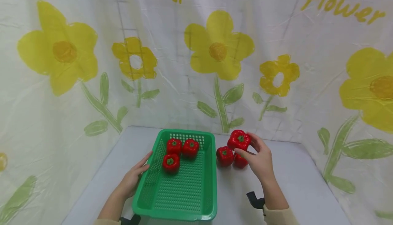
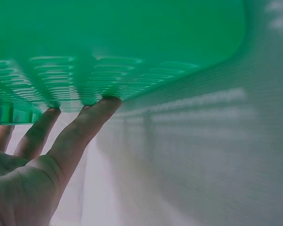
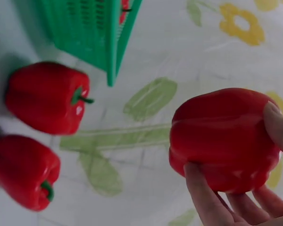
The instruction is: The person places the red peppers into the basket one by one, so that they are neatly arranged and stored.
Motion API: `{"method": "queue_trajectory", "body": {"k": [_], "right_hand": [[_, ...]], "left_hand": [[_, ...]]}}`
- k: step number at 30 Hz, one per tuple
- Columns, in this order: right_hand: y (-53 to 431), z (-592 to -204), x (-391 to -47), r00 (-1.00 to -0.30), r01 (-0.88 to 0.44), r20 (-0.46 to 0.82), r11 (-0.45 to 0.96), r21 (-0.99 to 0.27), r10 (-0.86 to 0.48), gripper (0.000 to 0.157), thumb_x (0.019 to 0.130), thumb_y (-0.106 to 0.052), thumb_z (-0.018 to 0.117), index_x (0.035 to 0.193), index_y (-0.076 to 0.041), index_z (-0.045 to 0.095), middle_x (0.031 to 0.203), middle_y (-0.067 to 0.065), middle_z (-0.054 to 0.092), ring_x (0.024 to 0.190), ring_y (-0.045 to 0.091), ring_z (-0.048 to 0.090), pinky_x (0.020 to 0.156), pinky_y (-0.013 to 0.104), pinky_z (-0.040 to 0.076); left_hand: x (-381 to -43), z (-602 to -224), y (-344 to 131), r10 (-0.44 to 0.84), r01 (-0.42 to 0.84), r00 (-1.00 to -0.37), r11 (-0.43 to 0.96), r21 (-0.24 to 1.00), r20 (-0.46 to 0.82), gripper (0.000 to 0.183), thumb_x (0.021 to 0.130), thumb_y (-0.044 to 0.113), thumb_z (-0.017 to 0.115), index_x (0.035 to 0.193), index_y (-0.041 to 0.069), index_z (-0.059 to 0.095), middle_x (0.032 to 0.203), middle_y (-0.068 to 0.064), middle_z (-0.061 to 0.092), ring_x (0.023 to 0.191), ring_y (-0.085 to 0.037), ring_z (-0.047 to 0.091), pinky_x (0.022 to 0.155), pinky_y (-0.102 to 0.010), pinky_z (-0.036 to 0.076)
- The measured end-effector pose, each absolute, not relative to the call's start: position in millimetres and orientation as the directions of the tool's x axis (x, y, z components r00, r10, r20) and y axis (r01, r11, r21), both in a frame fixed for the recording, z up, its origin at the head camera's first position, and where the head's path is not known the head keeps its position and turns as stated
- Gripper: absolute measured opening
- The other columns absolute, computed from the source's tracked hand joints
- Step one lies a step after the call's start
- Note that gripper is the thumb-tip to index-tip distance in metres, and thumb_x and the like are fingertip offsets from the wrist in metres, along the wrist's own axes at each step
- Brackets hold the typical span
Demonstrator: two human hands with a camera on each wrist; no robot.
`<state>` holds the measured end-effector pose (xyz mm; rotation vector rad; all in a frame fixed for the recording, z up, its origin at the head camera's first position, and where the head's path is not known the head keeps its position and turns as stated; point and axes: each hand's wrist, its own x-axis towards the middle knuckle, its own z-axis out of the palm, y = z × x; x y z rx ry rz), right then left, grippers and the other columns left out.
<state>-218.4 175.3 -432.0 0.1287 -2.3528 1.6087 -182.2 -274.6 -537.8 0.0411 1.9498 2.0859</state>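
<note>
My right hand point(image 1: 261, 160) holds a red bell pepper point(image 1: 238, 140) with a green stem between thumb and fingers, raised above the table. Beneath it two more red bell peppers, a left one point(image 1: 225, 156) and a partly hidden right one point(image 1: 241, 162), stand on the table. In the right wrist view the held pepper point(image 3: 221, 136) is clear of both. My left hand point(image 1: 131, 180) rests against the left side of a green plastic basket point(image 1: 179, 191). The left wrist view shows its fairly straight fingers point(image 2: 80, 136) touching the slotted wall. Three red peppers sit inside, toward the far end.
The basket stands on a pale table point(image 1: 294, 173), left of the loose peppers. Behind the table hangs a white curtain point(image 1: 172, 102) printed with yellow flowers. A black strap piece point(image 1: 256, 201) sits at my right wrist.
</note>
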Motion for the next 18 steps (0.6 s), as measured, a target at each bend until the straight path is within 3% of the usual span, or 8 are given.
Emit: {"method": "queue_trajectory", "body": {"k": [12,18], "right_hand": [[142,-423,-230,-0.968,-0.24,0.251,0.294,-0.925,-0.001,0.071,0.08,-0.028,0.088,0.142,-0.022,0.053,0.146,0.003,0.051,0.136,0.032,0.05,0.096,0.053,0.057],[122,-419,-233,-0.969,-0.244,0.241,0.273,-0.93,-0.048,0.071,0.08,-0.024,0.088,0.142,-0.022,0.053,0.144,0.003,0.053,0.135,0.031,0.049,0.094,0.051,0.059]], "left_hand": [[-181,-536,-275,0.256,-0.186,-0.953,-0.067,0.98,-0.164,0.056,0.111,0.031,0.033,0.163,0.033,0.013,0.168,-0.019,0.013,0.139,-0.045,0.044,0.1,-0.055,0.053],[-182,-536,-274,0.227,-0.193,-0.958,-0.06,0.979,-0.175,0.055,0.11,0.03,0.033,0.162,0.035,0.016,0.169,-0.016,0.014,0.14,-0.045,0.044,0.099,-0.054,0.054]]}}
